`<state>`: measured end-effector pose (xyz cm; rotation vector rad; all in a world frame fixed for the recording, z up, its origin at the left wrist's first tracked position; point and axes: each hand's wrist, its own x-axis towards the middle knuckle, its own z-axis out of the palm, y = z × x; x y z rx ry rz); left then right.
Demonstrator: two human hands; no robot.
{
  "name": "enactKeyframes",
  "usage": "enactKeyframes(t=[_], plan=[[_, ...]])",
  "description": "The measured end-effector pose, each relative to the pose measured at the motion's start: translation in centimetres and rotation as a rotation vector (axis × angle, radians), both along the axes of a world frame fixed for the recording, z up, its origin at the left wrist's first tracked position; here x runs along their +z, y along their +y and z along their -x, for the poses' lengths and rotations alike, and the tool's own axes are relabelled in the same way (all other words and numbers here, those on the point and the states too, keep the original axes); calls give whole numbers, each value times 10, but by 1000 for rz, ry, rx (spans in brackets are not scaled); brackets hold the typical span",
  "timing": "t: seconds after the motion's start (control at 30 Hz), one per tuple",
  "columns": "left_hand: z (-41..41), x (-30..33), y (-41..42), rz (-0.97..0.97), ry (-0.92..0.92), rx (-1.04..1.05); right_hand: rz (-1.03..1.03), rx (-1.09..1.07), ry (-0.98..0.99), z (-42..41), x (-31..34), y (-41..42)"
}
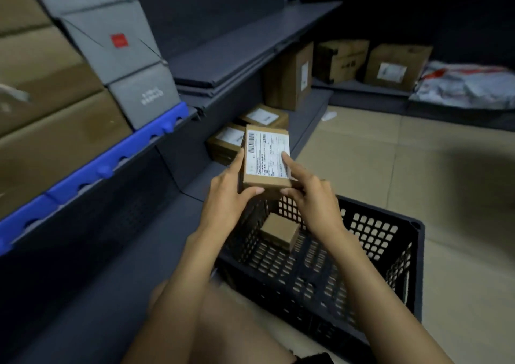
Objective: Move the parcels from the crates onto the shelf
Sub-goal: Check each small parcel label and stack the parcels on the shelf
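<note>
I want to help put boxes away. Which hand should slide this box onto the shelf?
Probably the left hand: the low shelf lies on its side, and it already grips the labelled parcel.

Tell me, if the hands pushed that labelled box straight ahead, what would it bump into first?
Probably the labelled parcels lying on the bottom shelf, just beyond the held box that both hands grip. Depth is hard to judge.

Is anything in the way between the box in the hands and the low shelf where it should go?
Nothing visible blocks it. The left hand and right hand hold the labelled parcel above the black crate, right in front of the bottom shelf. Two small parcels already lie there, so it must land beside or on them.
</note>
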<state>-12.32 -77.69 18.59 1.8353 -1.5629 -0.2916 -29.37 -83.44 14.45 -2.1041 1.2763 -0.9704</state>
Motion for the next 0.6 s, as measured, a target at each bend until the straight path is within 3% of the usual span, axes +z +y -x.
enactKeyframes(t=[0.6], plan=[[-34,188,136,444,-208,306,394,260,-142,-59,205,83]])
